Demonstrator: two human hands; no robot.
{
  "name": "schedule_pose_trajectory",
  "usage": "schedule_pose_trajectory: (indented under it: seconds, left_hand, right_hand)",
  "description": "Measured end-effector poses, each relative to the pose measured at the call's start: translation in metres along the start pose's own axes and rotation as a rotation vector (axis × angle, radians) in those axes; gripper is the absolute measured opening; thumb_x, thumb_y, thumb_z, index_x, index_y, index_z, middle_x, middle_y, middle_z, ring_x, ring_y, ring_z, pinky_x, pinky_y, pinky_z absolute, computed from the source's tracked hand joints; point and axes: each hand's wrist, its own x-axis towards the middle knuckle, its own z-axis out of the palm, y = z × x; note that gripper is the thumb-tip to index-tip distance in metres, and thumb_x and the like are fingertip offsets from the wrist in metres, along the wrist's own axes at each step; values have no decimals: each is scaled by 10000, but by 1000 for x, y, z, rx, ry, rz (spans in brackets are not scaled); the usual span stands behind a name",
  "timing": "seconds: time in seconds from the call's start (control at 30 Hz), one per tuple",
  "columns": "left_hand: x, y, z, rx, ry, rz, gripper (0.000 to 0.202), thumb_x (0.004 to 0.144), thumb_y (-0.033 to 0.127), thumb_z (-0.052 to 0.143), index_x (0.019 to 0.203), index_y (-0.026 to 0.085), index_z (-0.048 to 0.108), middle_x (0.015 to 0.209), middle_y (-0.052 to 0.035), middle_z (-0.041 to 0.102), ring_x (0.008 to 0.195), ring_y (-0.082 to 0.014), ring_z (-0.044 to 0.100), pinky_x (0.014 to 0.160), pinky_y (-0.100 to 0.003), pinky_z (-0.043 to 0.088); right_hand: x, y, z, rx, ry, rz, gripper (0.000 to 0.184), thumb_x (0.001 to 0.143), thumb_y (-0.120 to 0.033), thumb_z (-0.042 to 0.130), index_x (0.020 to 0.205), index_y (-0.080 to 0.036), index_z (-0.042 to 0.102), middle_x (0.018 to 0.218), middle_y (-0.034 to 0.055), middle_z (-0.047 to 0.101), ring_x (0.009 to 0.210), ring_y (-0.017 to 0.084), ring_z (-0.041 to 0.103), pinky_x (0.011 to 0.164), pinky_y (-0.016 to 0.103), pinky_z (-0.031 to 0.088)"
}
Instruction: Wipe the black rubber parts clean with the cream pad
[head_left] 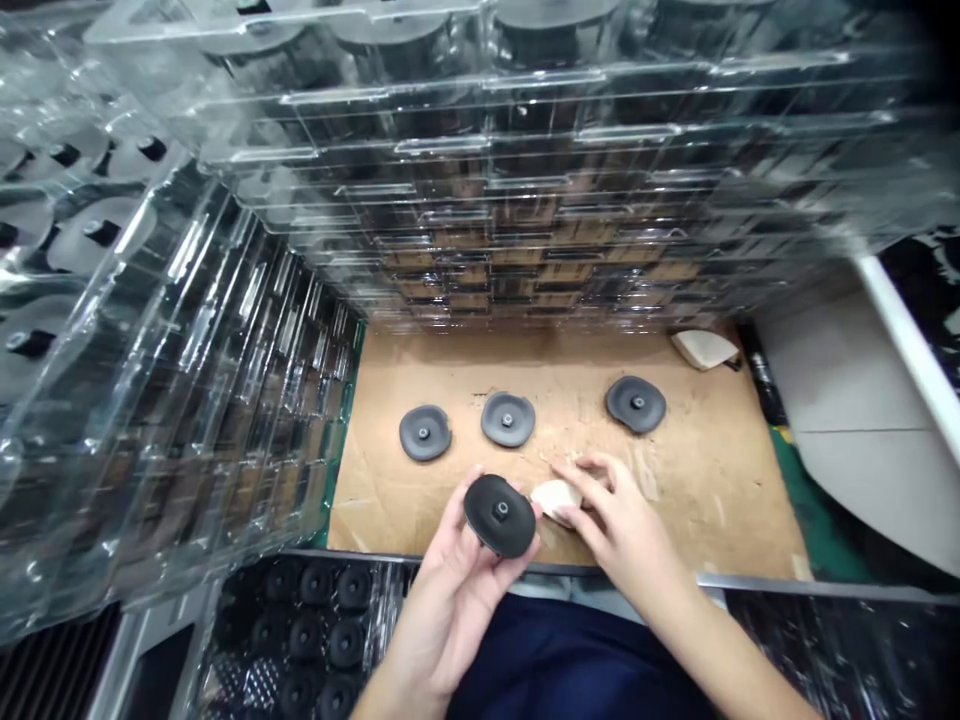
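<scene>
My left hand (450, 590) grips a round black rubber disc (499, 514) with a small hub in its middle, tilted up above the near edge of the cardboard sheet (697, 480). My right hand (622, 520) is closed on a small pale wedge-shaped piece (555, 497) that touches the disc's right side. Three more dark discs lie flat on the cardboard beyond: a left disc (425, 433), a middle disc (508, 419) and a right disc (635, 404).
Tall stacks of clear plastic trays with black parts stand at the back (525, 200) and on the left (150, 380). A tray of black discs (315, 640) sits low at the front left. Another pale wedge (705, 349) lies at the cardboard's far right corner.
</scene>
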Motion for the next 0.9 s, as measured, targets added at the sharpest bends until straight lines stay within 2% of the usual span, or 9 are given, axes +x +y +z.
schedule_pose_trajectory:
  seconds: [0.13, 0.23, 0.33, 0.43, 0.5, 0.6, 0.7, 0.83, 0.9]
  left_hand:
    - [6, 1, 1, 12, 19, 55, 572, 745, 345, 686, 1278, 288, 486, 1240, -93, 619, 1170, -278, 556, 1040, -439, 389]
    - [8, 0, 3, 14, 18, 75, 584, 728, 336, 706, 1271, 292, 496, 1218, -84, 632, 1183, -279, 544, 1047, -447, 381]
    - [8, -4, 8, 38, 30, 76, 552, 709, 307, 727, 1228, 255, 546, 1218, -85, 631, 1190, -279, 536, 1048, -432, 386]
    - [6, -9, 15, 93, 21, 117, 523, 657, 273, 770, 1150, 208, 611, 1196, -92, 642, 1161, -279, 554, 1013, -395, 427]
    - [4, -13, 20, 133, -11, 90, 513, 660, 260, 768, 1148, 210, 619, 1149, -88, 665, 1141, -266, 567, 994, -365, 440]
    - [-1, -15, 25, 187, -44, 37, 547, 608, 307, 795, 1127, 236, 639, 1080, -70, 688, 1056, -249, 614, 933, -317, 479]
    - [-5, -16, 30, 229, -10, 51, 602, 533, 328, 831, 1102, 243, 654, 1052, -57, 692, 973, -229, 641, 838, -268, 515]
    - [-10, -15, 38, 301, -7, 19, 529, 550, 252, 834, 1052, 199, 673, 951, -65, 715, 922, -219, 651, 856, -292, 507]
    - [-13, -11, 41, 301, 10, 37, 478, 540, 226, 838, 995, 212, 691, 950, -55, 722, 903, -211, 661, 856, -285, 505]
  right_hand:
    - [-6, 7, 15, 75, -26, -98, 216, 905, -270, 465, 1049, -246, 625, 1017, 94, 603, 866, 224, 631, 756, 389, 549]
    - [-4, 4, 13, 126, -55, -170, 206, 900, -245, 485, 1048, -248, 628, 869, 50, 672, 808, 202, 638, 728, 350, 543]
    - [9, -9, -5, 132, -29, -157, 184, 881, -256, 527, 1013, -234, 655, 788, 35, 687, 714, 194, 631, 662, 337, 533]
    - [17, -39, -28, 164, 68, -128, 226, 891, -247, 508, 1082, -229, 628, 924, 55, 694, 811, 200, 638, 677, 324, 530]
    - [15, -62, -41, 216, 111, -224, 265, 890, -205, 488, 1130, -227, 598, 1010, 59, 689, 885, 210, 630, 755, 351, 517]
    - [5, -84, -52, 281, 25, -367, 295, 859, -121, 480, 1120, -206, 587, 923, 43, 704, 798, 189, 633, 743, 336, 516]
    - [3, -89, -55, 260, -64, -384, 249, 851, -106, 483, 1041, -201, 611, 857, 24, 702, 727, 165, 625, 687, 297, 518]
    - [2, -87, -52, 155, 160, -443, 258, 885, -120, 421, 1069, -137, 601, 895, 95, 692, 760, 203, 608, 718, 372, 500]
    - [-4, -87, -51, 198, 150, -513, 260, 862, -76, 433, 1069, -108, 587, 851, 95, 688, 732, 185, 603, 693, 347, 499]
